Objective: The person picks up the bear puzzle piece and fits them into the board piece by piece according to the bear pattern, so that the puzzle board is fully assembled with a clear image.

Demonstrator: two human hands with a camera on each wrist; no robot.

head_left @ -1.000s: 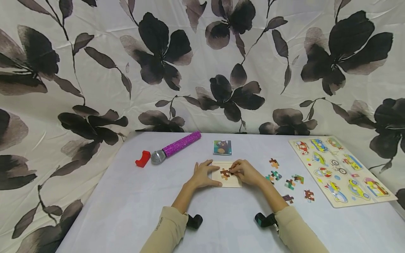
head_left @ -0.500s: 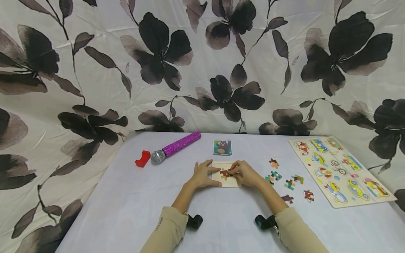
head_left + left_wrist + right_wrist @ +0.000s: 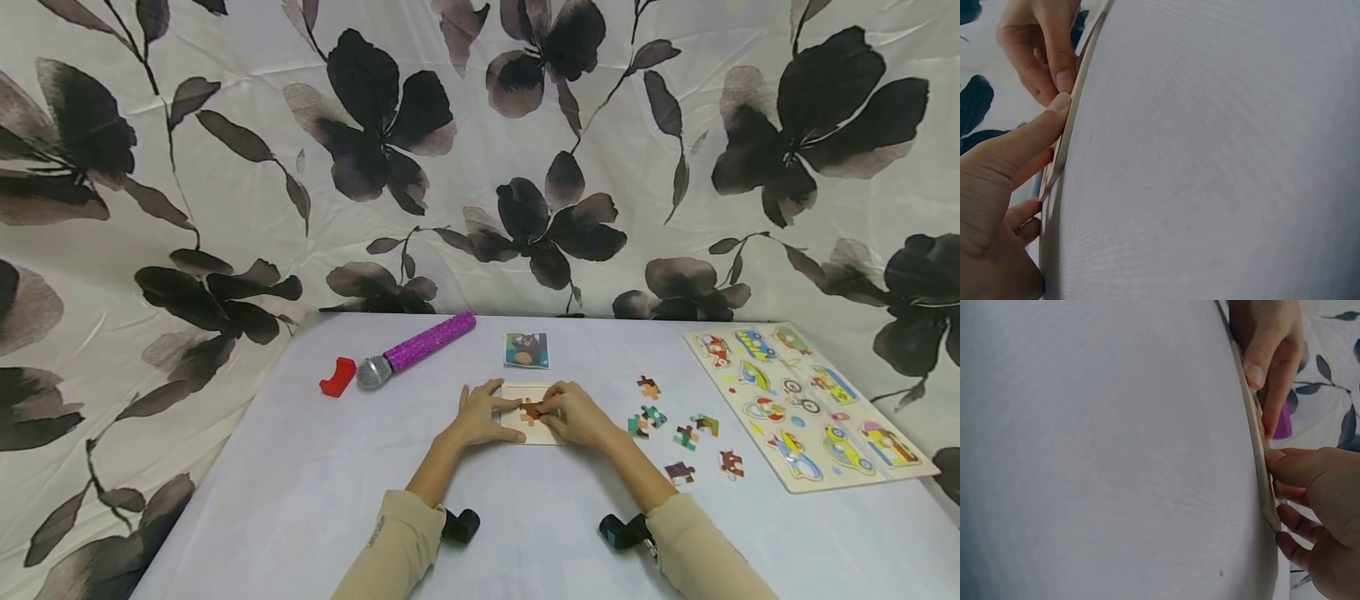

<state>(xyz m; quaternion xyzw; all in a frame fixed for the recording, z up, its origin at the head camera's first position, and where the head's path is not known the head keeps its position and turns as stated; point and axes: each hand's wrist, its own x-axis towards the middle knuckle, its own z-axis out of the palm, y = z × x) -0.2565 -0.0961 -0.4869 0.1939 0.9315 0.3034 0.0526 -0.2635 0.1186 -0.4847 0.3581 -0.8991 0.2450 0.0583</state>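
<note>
A small pale wooden puzzle tray [image 3: 537, 437] lies in the middle of the table. My left hand [image 3: 480, 416] holds its left side, thumb on the near part and index finger on the surface. A brown puzzle piece [image 3: 528, 414] lies inside the tray. Between thumb and fingertips my right hand [image 3: 579, 414] pinches another puzzle piece, mostly hidden, against the first one. In the left wrist view the tray [image 3: 1063, 147] appears edge-on, with both hands at it. The right wrist view shows my right hand [image 3: 1335, 500] low over the tray's near corner.
Several loose puzzle pieces [image 3: 686, 437] lie to the right. Beyond them is a large vehicle puzzle board [image 3: 780, 417]. A bear picture card [image 3: 527, 350] lies behind the tray. A purple microphone [image 3: 431, 342] and a red block [image 3: 339, 377] are at the back left.
My right hand has shifted slightly left over the tray, bringing its piece up against the brown piece there. The left hand has stayed in place.
</note>
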